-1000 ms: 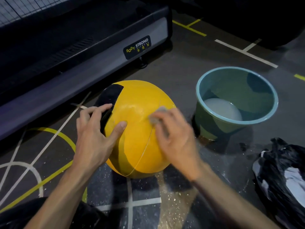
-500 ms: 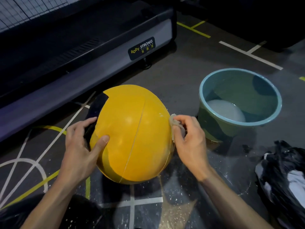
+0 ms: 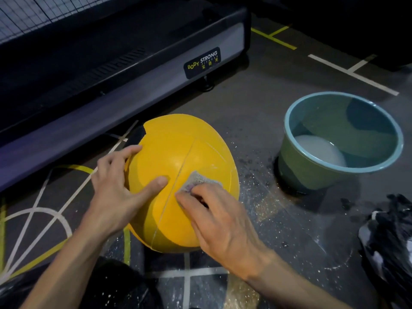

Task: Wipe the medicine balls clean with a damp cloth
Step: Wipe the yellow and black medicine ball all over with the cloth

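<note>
The head view looks down on a dark speckled gym floor (image 3: 256,112) marked with white and yellow lines. The landmark is a round yellow medicine ball with a black panel (image 3: 185,175), which sits on the floor at the middle of the view. Behind the ball, to its left, runs the long grey and black base of a gym machine (image 3: 124,90) bearing a "BODY STRONG" label (image 3: 202,62). To the right of the ball, apart from it, stands a round teal plastic bucket (image 3: 296,175) with cloudy water in its bottom. Further right of the ball, at the frame edge, lies a crumpled black plastic bag (image 3: 388,237). White flecks and wet streaks cover the floor between ball and bucket. Nothing stands between the hands and the ball.

The left hand (image 3: 113,192) rests on the ball's left side, fingers spread and nearly straight, thumb laid across the yellow face; its grip is released, only steadying the ball. The right hand (image 3: 220,221) lies on the ball's near right face, its curled fingers grasping a small grey damp cloth (image 3: 198,180) and pressing it against the ball just right of a thin seam line.
</note>
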The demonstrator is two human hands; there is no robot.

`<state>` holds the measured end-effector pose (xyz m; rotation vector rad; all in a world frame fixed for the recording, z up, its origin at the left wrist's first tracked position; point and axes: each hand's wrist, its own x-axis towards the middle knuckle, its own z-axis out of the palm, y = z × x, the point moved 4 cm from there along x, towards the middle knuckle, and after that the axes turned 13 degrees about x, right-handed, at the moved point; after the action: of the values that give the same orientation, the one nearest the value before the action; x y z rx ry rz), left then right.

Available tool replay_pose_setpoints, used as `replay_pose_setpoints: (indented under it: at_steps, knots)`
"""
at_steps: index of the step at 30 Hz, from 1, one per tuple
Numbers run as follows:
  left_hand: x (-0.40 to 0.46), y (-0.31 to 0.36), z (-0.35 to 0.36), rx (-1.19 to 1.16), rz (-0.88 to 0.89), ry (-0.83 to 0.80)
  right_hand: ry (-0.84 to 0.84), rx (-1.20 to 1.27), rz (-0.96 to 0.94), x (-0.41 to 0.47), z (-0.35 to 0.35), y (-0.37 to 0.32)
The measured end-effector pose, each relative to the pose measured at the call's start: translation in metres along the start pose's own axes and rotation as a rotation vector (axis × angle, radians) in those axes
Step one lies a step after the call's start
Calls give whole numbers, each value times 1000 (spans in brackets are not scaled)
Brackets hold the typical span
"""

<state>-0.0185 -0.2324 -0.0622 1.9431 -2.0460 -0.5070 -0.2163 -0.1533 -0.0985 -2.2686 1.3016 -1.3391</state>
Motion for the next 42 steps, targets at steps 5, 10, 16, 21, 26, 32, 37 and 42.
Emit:
replay_pose_setpoints:
  at_steps: [5,10,16,21,26,32,37,42]
  knots:
    - [-9,-14,1,-17,-10,-8,36,86,181,19,-19,53]
    - [-15,-24,1,-29,-21,-24,241,355,625,11,-20,71]
    - [-15,-29,1,-31,6,-35,56,340,190,16,-4,16]
    - [-15,-35,0,-40,12,-71,252,426,726,29,-15,98]
    - [-16,-39,0,-34,69,-103,136,427,415,36,-15,55]
    - [-16,-37,1,-23,92,-118,155,367,832,37,-14,121]
    - [-14,-40,-2,-21,105,-120,113,413,465,41,-14,73]
    - [-16,-31,1,5,133,-131,214,382,755,56,-17,118]
